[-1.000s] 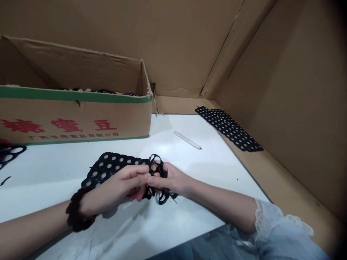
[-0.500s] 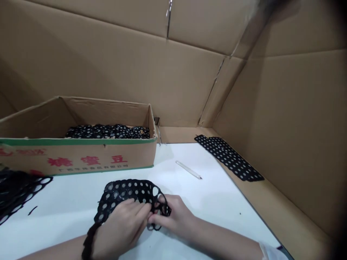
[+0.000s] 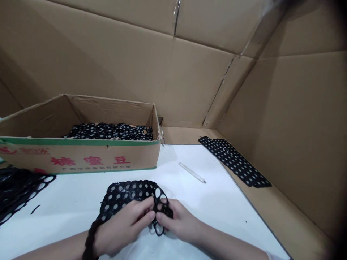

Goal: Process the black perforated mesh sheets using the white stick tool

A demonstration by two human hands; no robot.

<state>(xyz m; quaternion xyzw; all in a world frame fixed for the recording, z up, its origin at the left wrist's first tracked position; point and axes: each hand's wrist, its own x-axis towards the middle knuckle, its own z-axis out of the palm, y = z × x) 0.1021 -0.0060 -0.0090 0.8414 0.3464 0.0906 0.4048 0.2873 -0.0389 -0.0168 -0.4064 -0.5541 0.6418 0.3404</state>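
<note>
A black sheet with rows of pale round dots [image 3: 121,191] lies on the white table, its right end lifted between my hands. My left hand [image 3: 130,224], with a dark band at the wrist, pinches the sheet near that end. Thumb and fingers of my right hand [image 3: 176,218] close on a bunched black strip with open rings [image 3: 159,227] at the sheet's right edge. Whether the strip is still joined to the sheet, I cannot tell. My fingers hide part of both.
A cardboard box [image 3: 89,157] with black dotted pieces [image 3: 116,131] inside stands at the back left. Black ringed scraps [image 3: 18,187] lie at the left. A white pen-like tool [image 3: 192,172] rests behind my hands. Dotted sheets [image 3: 235,160] lie along the right edge, by cardboard walls [image 3: 298,119].
My view has tilted up, showing more of the box's inside. Both hands stay at the sheet's right end; the ringed strip there has shifted and spread a little between my fingers.
</note>
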